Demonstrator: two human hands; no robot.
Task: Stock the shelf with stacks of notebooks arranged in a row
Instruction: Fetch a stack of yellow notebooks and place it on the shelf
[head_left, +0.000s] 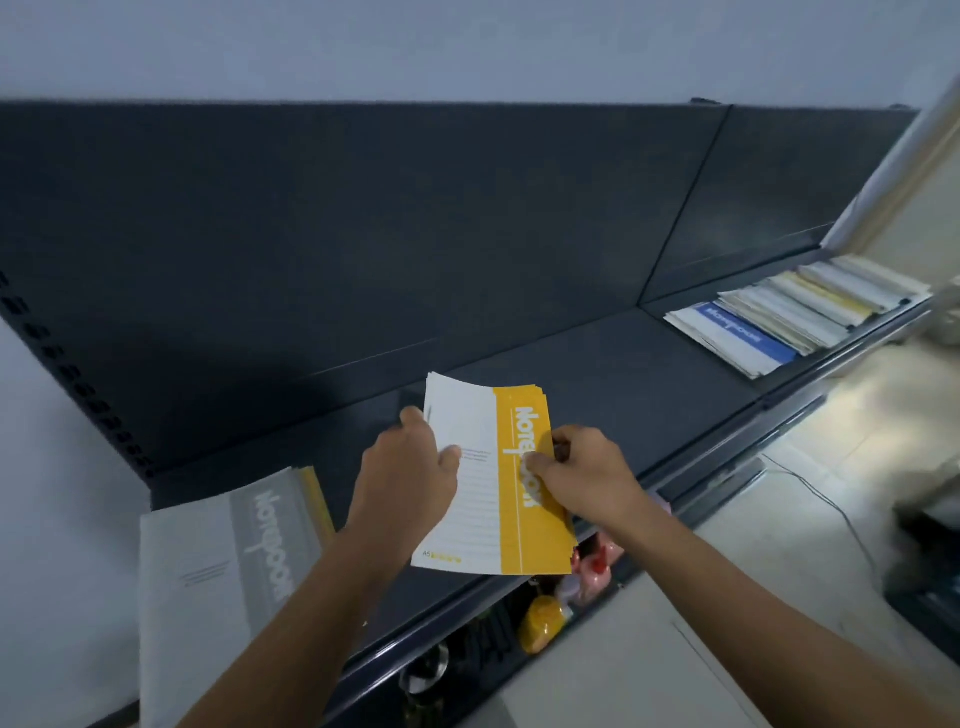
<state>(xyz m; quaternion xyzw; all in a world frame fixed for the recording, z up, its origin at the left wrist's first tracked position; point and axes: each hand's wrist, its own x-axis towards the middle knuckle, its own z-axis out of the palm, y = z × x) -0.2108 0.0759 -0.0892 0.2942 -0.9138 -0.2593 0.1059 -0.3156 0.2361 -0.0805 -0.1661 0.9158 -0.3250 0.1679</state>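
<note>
head view: the thin yellow notebook stack (498, 483) sits over the middle of the shelf (649, 374), at its front edge, with a grey stack (234, 545) at the left end and a blue stack (748, 332) far right. it looks light, floppy and slick, so i hold both long edges. my left grip (410, 467) pinches the white side and my right grip (587, 478) the yellow side, forearms angling inward.

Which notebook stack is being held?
The yellow-banded stack, held by left hand and right hand; the grey stack and blue-topped pile lie on the shelf.
</note>
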